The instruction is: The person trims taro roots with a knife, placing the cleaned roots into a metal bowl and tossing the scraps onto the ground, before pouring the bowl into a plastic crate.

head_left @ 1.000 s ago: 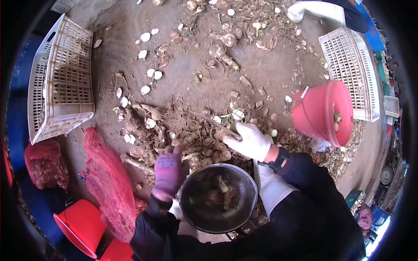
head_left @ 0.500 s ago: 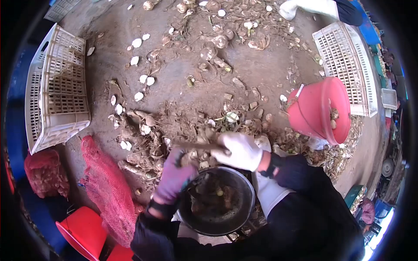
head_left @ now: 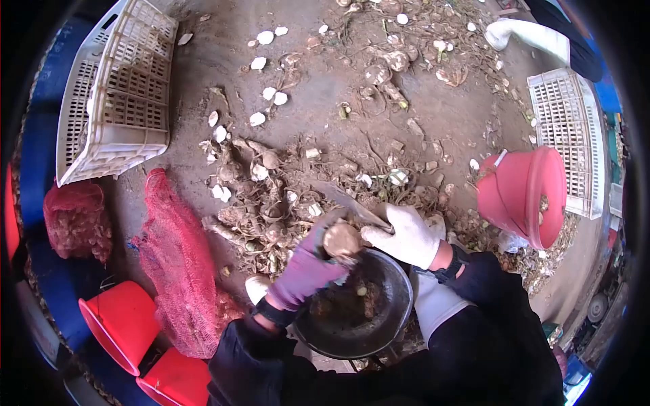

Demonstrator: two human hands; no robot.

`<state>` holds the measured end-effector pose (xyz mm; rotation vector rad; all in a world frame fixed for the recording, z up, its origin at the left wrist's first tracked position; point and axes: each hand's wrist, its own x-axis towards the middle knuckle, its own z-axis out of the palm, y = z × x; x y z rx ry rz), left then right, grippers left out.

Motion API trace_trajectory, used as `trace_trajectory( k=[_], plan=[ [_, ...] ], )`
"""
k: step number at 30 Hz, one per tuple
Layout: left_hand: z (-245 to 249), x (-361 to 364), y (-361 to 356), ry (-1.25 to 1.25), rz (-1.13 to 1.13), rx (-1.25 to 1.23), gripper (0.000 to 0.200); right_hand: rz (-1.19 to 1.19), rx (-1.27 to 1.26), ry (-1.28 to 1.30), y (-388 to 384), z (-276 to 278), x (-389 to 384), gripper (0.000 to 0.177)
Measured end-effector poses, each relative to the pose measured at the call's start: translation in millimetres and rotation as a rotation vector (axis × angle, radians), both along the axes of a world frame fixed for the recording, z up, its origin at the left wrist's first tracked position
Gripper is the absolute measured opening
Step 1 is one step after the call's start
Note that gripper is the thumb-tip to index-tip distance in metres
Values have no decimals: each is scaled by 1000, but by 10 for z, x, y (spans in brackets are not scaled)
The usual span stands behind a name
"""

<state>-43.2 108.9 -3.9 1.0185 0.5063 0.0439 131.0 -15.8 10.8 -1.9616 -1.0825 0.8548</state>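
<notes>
My left hand [head_left: 306, 269], in a purple glove, grips a round brown tuber [head_left: 341, 239] just over the near rim of a dark metal bowl [head_left: 389, 325]. My right hand [head_left: 405, 235], in a white glove, holds a knife [head_left: 345, 201] whose blade points up and left, right beside the tuber. The bowl sits in front of me with several trimmed pieces and scraps inside. A heap of muddy tubers and roots [head_left: 261, 210] lies on the ground just beyond both hands.
A tipped pink bucket [head_left: 521, 196] with tubers lies at right, a white crate [head_left: 565, 139] behind it. Another white crate [head_left: 112, 95] is far left. Red mesh sacks [head_left: 172, 260] and red buckets [head_left: 122, 325] sit near left. Another person's white-gloved hand [head_left: 504, 32] works at top right.
My left hand has lifted a tuber out of the heap and raised it over the bowl's rim. My right hand with the knife has come alongside it. The view shifted right.
</notes>
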Motion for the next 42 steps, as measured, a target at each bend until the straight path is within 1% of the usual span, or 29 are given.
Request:
trace_trajectory(
  k=[1, 3, 4, 5, 7, 9, 11, 12, 13, 14, 15, 16, 17, 19, 23, 26, 28, 29, 31, 32, 34, 35, 36, 37, 38, 39, 40, 41, 42],
  plan=[
    [-15, -32, 38, -4, -7, -10, 74, -7, -10, -4, 3, 47, 18, 36],
    [-28, -94, 112, 100, 12, -134, 67, 123, -98, 60, -1, 149, 39, 30],
    [-18, -126, 154, 71, -7, -258, 64, 140, -83, 119, 20, 190, 24, 31],
    [4, -152, 184, 67, -11, -265, 64, 152, -144, 156, 50, 248, -3, 31],
    [40, -209, 228, 132, -68, -253, 65, 219, -128, 45, 42, 155, -31, 37],
    [-119, -301, 167, 139, -73, -242, 62, 221, -121, 37, 45, 162, -34, 37],
    [-124, -299, 89, 84, 176, -135, 58, 222, -112, 29, 54, 190, -30, 37],
    [-47, -348, 150, 200, 58, -187, 64, 248, -83, 8, 62, 223, -19, 36],
    [13, -322, 191, 201, 55, -188, 64, 271, -55, -12, 62, 239, -15, 34],
    [49, -290, 221, 180, -59, -127, 68, 267, -57, -12, 51, 219, -16, 34],
    [57, -276, 236, 158, -173, -67, 73, 316, 33, -110, 35, 187, -19, 32],
    [-146, -383, 155, 161, -170, 210, 78, 366, 125, -209, 25, 169, -20, 30],
    [-117, -387, 142, 160, -173, 208, 78, 364, 123, -210, 26, 176, -21, 30],
    [-36, -375, 123, 124, -39, 127, 76, 395, 147, -284, 31, 205, -28, 28],
    [-43, -371, 77, 117, -4, 170, 74, 428, 126, -294, 9, 235, -24, 29],
    [42, -375, 66, 208, 1, 66, 66, 410, 85, -288, -28, 178, -55, 30],
    [72, -437, 31, 344, -221, 342, 53, 406, 92, -326, -42, 126, -69, 30],
    [31, -467, 7, 345, -222, 344, 53, 404, 93, -326, -50, 87, -69, 30],
    [-70, -503, -46, 144, -192, 630, 40, 367, 183, -342, -75, -2, -69, 32],
    [-67, -495, -39, 150, -192, 633, 40, 368, 189, -338, -83, -32, -71, 32],
    [82, -306, 9, 90, -264, 477, 36, 407, 151, -327, -114, -94, -41, 31],
    [228, -211, -19, -61, -387, 248, 38, 413, 161, -329, -118, -260, 86, 31],
    [469, -85, -88, -210, -515, 9, 40, 281, -87, -300, -146, -506, 266, 32],
    [730, -36, -255, -298, -641, 156, 50, 143, -338, -257, -224, -628, 338, 34],
    [880, -3, -308, -253, -825, 225, 58, 52, -257, -276, -242, -560, 409, 36],
    [787, -56, -295, -242, -806, 225, 58, -38, -192, -283, -270, -409, 436, 39],
    [637, -136, -289, -259, -751, 350, 59, -125, -178, -185, -225, -264, 399, 40],
    [554, -39, -174, -296, -682, 514, 61, -125, -165, -204, -169, -270, 452, 40],
    [576, 18, -57, -57, -675, 542, 64, -93, -108, -256, -112, -304, 480, 37]
  ],
)
